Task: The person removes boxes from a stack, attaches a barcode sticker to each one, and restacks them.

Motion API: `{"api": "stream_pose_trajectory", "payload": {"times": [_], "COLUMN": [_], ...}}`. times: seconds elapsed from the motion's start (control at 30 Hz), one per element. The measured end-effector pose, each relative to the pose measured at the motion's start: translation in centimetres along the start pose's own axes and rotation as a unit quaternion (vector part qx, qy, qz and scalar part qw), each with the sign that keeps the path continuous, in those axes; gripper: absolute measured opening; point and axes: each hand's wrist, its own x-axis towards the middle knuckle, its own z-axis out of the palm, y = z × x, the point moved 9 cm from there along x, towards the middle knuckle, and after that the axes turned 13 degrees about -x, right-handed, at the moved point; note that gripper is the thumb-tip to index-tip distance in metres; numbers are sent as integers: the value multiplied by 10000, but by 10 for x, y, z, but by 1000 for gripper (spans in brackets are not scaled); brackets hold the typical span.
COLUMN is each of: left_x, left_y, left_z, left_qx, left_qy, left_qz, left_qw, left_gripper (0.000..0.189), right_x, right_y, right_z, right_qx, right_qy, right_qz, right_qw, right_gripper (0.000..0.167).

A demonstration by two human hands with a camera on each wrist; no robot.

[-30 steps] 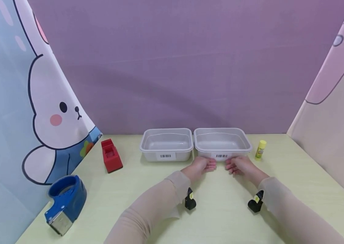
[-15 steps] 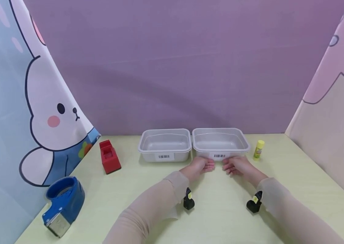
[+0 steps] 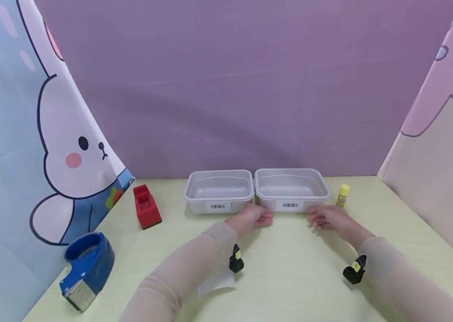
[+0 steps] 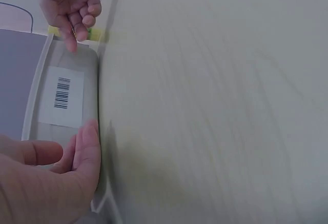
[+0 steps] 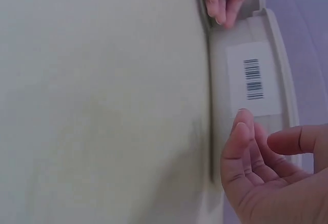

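Two pale plastic bins stand side by side at the back of the table: the left bin (image 3: 198, 207) and the right bin (image 3: 271, 205). A white barcode label (image 3: 290, 205) lies flat on the right bin's front wall. My left hand (image 3: 253, 218) is at that wall's left end; in the left wrist view its fingertips (image 4: 89, 131) lie by the label's lower edge, thumb apart. At the other end my right hand (image 3: 336, 220) has loosely bent fingers, with the thumb apart in the right wrist view. Neither hand grips anything. Whether the fingertips touch the bin, I cannot tell.
A yellow glue stick (image 3: 343, 196) stands right of the bins, partly behind my right hand. To the left are a red tape dispenser (image 3: 148, 208) and a blue packing tape dispenser (image 3: 90, 264). White paper (image 3: 217, 284) lies under my left forearm. Fabric walls enclose the table.
My hands have moved apart along the right bin's front, left hand leftward and right hand rightward. More of the white paper shows. The bins stay in place.
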Motion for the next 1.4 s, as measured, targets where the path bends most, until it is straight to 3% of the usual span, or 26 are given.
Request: {"api": "stream_pose_trajectory", "payload": {"times": [0.3, 0.47, 0.67, 0.77, 0.87, 1.0, 1.1, 1.23, 1.33, 1.4], "left_x": [-23, -41, -62, -68, -71, -75, -80, -84, -84, -80], "left_y": [23, 33, 65, 84, 101, 121, 135, 147, 152, 153], "left_z": [-3, -8, -20, -36, -57, -86, -109, -139, -162, -175], "left_qx": [749, 1072, 1296, 1335, 1421, 1711, 1961, 2147, 2322, 2509], "left_qy": [-594, -733, -864, -777, -556, -154, 75, 401, 616, 668], "left_qz": [204, 312, 810, 1112, 1353, 1703, 2102, 2201, 2014, 2027], "left_qw": [9952, 9910, 9845, 9817, 9790, 9703, 9578, 9507, 9496, 9442], "left_gripper": [28, 30, 33, 35, 37, 38, 37, 41, 48, 54], "right_x": [-12, -15, -14, -12, -9, -3, 2, 9, 12, 14], "right_y": [-38, -54, -68, -73, -75, -72, -69, -67, -64, -61], "right_z": [-28, -46, -70, -76, -78, -78, -76, -75, -74, -74], "right_qx": [-189, -323, -930, -1252, -1298, -1189, -1210, -1377, -1472, -1491], "right_qy": [162, 603, 1240, 1379, 1319, 1121, 984, 898, 864, 818], "right_qz": [-472, -701, -857, -811, -700, -489, -381, -289, -226, -169], "right_qw": [9986, 9952, 9842, 9791, 9802, 9853, 9870, 9860, 9851, 9853], "right_gripper": [42, 43, 53, 59, 65, 73, 77, 79, 79, 80]}}
